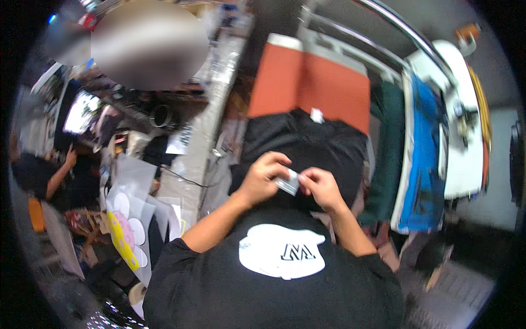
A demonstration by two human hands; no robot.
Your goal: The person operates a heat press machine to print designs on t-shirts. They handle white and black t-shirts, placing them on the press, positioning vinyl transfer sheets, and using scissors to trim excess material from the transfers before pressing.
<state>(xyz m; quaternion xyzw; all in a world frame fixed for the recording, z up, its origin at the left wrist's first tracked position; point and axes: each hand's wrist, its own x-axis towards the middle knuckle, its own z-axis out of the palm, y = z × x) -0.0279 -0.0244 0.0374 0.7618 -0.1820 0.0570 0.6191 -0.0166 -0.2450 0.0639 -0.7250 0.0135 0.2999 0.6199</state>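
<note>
In front of my chest I hold a small whitish-grey piece of sheet (288,184), perhaps film or paper; its exact kind is unclear. My left hand (262,180) grips it from the left with bent fingers. At its right edge my right hand (322,187) is closed in a pinch, fingertips against the corner. Below both hands a black T-shirt (329,147) lies spread with its collar away from me. A white label (316,115) shows at the collar. The shirt covers the near part of an orange-red padded board (334,82).
Metal rails (359,35) run behind the board. To the right hang dark green cloth and blue cloth (424,153), beside a white table (463,164). A long grey bench (200,159) and printed plastic sheets (129,219) are on the left. Another person's arm (59,174) shows at far left.
</note>
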